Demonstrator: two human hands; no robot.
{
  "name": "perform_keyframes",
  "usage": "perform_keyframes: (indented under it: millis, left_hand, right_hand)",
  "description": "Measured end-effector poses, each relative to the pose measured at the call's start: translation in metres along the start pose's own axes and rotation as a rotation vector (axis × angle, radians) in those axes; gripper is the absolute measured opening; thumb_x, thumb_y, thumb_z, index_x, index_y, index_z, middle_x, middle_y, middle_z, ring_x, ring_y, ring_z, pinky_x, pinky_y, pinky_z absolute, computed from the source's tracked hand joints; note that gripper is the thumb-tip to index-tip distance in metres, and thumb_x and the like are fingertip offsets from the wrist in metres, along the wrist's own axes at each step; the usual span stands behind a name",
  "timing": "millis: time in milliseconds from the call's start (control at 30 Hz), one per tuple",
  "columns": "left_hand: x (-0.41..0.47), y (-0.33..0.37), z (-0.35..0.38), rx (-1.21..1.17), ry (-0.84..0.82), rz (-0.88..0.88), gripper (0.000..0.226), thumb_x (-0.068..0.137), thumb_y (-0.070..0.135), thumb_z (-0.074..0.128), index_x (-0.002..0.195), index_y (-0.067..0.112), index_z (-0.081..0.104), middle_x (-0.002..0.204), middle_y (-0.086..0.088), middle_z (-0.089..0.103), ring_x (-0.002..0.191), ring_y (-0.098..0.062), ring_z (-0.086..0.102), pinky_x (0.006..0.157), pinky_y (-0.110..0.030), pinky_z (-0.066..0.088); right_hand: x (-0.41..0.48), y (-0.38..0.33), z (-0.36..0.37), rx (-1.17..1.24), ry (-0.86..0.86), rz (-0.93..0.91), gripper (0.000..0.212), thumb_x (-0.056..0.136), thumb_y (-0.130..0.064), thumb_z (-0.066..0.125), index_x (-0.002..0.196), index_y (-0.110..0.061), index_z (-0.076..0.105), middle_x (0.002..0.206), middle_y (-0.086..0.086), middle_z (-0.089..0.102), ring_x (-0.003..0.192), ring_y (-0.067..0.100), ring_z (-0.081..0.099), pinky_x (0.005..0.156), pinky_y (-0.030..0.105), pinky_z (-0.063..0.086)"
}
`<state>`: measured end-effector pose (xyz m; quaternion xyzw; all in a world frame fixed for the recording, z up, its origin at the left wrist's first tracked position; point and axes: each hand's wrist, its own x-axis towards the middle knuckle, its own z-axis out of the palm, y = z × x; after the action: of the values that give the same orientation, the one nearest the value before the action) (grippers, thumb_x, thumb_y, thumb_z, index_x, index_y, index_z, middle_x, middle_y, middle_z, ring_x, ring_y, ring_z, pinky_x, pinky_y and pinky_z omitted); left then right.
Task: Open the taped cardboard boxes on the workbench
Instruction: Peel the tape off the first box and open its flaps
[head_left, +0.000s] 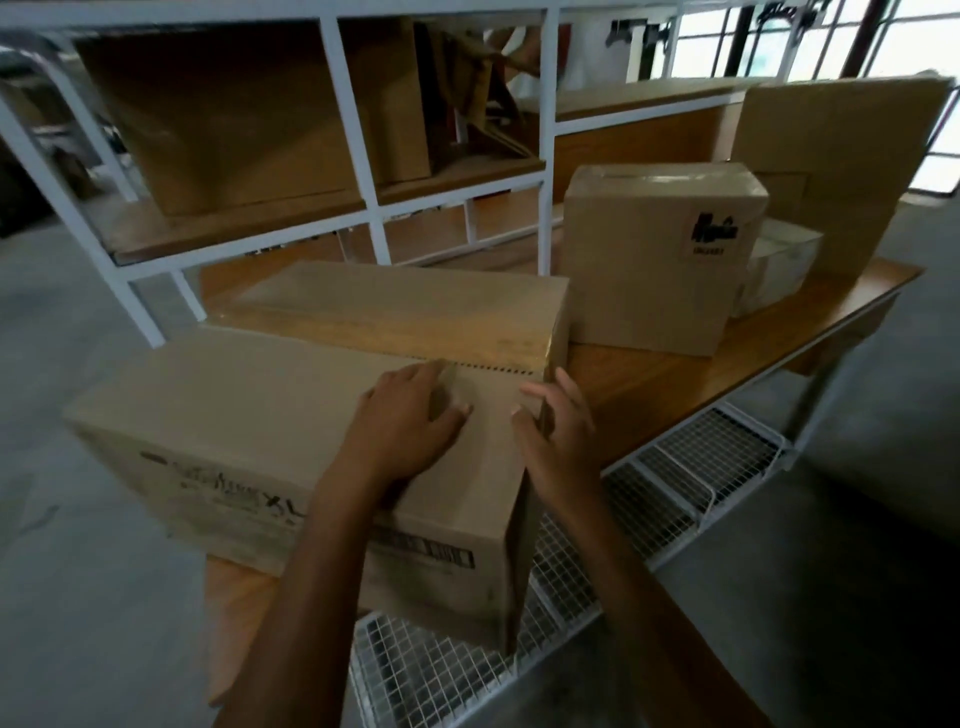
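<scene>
While the large box (249, 415) lies at the tabletop's (675, 374) near end, the left hand (410, 421) rests loosely bent on its lid; the right hand (558, 426) clasps its right top edge.

dim indoor light, brownish and flat. daylight comes in from the windows (779, 41) at upper right, which are blown out to white. it leaves a soft sheen on the tape (395, 338) and on the top of the small box (670, 179). the floor (857, 519) at lower right falls to near black. the whole frame is soft, and the print (234, 499) on the near box (234, 395) is smeared. the wide lens bends the shelf frame (353, 130) toward the left edge.
</scene>
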<state>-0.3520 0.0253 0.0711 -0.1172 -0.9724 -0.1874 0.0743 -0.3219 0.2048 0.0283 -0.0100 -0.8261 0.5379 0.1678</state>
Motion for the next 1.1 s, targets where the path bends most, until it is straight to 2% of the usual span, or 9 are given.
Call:
perform_keyframes:
  millis: [67,167,233,333,500,633,800,967,1100]
  left_hand:
    - [0.033,-0.004,-0.004,0.065,-0.088,-0.008,0.068,0.092,0.056,0.046,0.15,0.023,0.029,0.154,-0.005,0.036,0.138,-0.03,0.035,0.111,-0.049,0.034]
    - [0.082,-0.008,-0.003,0.11,-0.168,0.027,0.062,0.093,0.055,0.047,0.145,0.023,0.038,0.146,-0.009,0.044,0.132,-0.031,0.041,0.107,-0.045,0.038]
    - [0.108,-0.008,0.004,0.147,-0.194,0.08,0.057,0.092,0.058,0.043,0.137,0.022,0.044,0.135,-0.009,0.051,0.124,-0.031,0.048,0.101,-0.045,0.042]
    - [0.134,-0.003,0.021,0.22,-0.192,0.08,0.061,0.094,0.061,0.032,0.142,0.024,0.04,0.144,-0.008,0.044,0.13,-0.03,0.042,0.107,-0.051,0.037]
    - [0.183,0.01,0.042,0.251,-0.125,-0.004,0.062,0.096,0.062,0.023,0.147,0.027,0.032,0.158,-0.006,0.027,0.144,-0.029,0.026,0.115,-0.055,0.022]
    - [0.208,0.017,0.052,0.216,-0.096,-0.069,0.062,0.096,0.061,0.025,0.147,0.027,0.034,0.158,-0.005,0.028,0.144,-0.026,0.026,0.116,-0.053,0.02]
    - [0.21,0.018,0.052,0.229,-0.032,-0.107,0.059,0.095,0.06,0.028,0.142,0.028,0.042,0.153,-0.003,0.038,0.14,-0.024,0.034,0.114,-0.05,0.028]
    - [0.175,0.011,0.039,0.278,-0.002,-0.248,0.052,0.096,0.058,0.03,0.136,0.03,0.047,0.146,-0.001,0.045,0.133,-0.026,0.041,0.108,-0.05,0.035]
    - [0.132,0.011,0.024,0.247,0.027,-0.305,0.046,0.099,0.048,0.037,0.135,0.022,0.05,0.144,-0.006,0.047,0.134,-0.028,0.04,0.111,-0.044,0.033]
  right_hand:
    - [0.017,0.003,-0.001,0.0,-0.008,0.028,0.019,0.092,-0.03,0.059,0.111,-0.032,0.062,0.157,-0.001,0.029,0.142,0.016,0.028,0.1,0.029,0.028]
    - [0.049,0.01,-0.005,0.01,-0.013,0.057,0.031,0.091,-0.033,0.06,0.122,-0.029,0.06,0.155,-0.001,0.033,0.139,0.015,0.032,0.095,0.028,0.031]
    - [0.073,0.018,-0.005,0.032,-0.033,0.088,0.045,0.089,-0.037,0.061,0.133,-0.029,0.051,0.15,-0.002,0.039,0.133,0.016,0.039,0.096,0.031,0.038]
    - [0.107,0.026,-0.005,0.092,-0.081,0.164,0.072,0.084,-0.045,0.062,0.147,-0.03,0.031,0.145,-0.003,0.044,0.126,0.017,0.047,0.1,0.043,0.047]
    - [0.171,0.037,-0.001,0.135,-0.113,0.157,0.086,0.083,-0.035,0.065,0.154,-0.029,0.016,0.154,-0.002,0.034,0.138,0.018,0.037,0.113,0.045,0.036]
    - [0.221,0.055,-0.006,0.167,-0.117,0.208,0.084,0.087,-0.03,0.068,0.154,-0.023,0.019,0.153,0.001,0.032,0.136,0.021,0.038,0.099,0.031,0.037]
    - [0.258,0.079,-0.006,0.414,-0.228,0.409,0.103,0.068,-0.047,0.08,0.152,-0.027,0.025,0.152,0.003,0.039,0.134,0.026,0.042,0.109,0.048,0.039]
    - [0.258,0.086,0.005,0.504,-0.184,0.438,0.091,0.063,-0.05,0.078,0.141,-0.022,0.043,0.133,0.004,0.054,0.116,0.025,0.055,0.098,0.045,0.048]
    - [0.249,0.084,0.005,0.503,-0.178,0.424,0.085,0.068,-0.05,0.076,0.14,-0.018,0.042,0.131,0.007,0.055,0.112,0.029,0.057,0.094,0.047,0.051]
